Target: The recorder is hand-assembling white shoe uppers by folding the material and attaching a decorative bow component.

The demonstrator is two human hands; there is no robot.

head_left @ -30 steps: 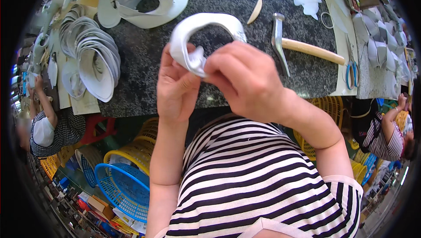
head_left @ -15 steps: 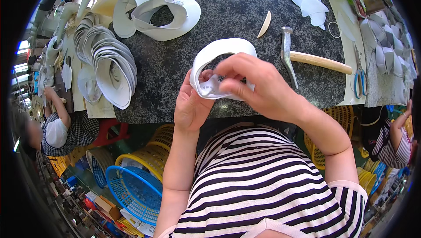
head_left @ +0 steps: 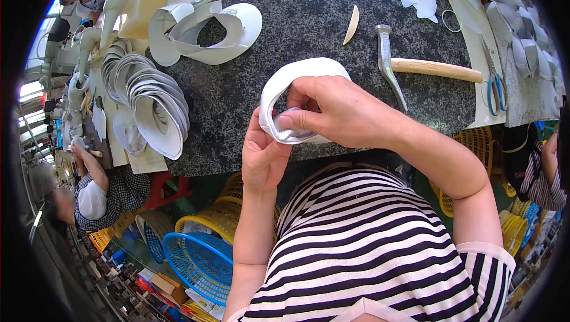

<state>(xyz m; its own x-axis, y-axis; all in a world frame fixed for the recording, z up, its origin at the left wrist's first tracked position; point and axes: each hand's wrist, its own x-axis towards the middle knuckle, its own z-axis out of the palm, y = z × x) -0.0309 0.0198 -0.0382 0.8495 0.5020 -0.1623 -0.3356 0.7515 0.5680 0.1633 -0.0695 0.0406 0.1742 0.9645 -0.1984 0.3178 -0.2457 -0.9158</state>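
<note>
Both hands hold a white curved shoe upper (head_left: 291, 78) over the near edge of the dark speckled worktop (head_left: 285, 19). My left hand (head_left: 264, 156) supports it from below, palm up, with the thumb against its lower end. From the right, my right hand (head_left: 344, 111) comes over it and pinches that same folded lower end between thumb and fingers. The upper's loop arches up and away from both hands.
A wooden-handled hammer (head_left: 415, 67) lies right of the hands, with blue-handled scissors (head_left: 494, 87) beyond. A stack of white uppers (head_left: 154, 105) sits at left, and finished white pieces (head_left: 208, 31) at the far left. Baskets (head_left: 202, 257) stand below; other people work on both sides.
Both hands and the white upper have come nearer to the body and lower in view. The right hand's fingers have shifted onto the upper's lower end.
</note>
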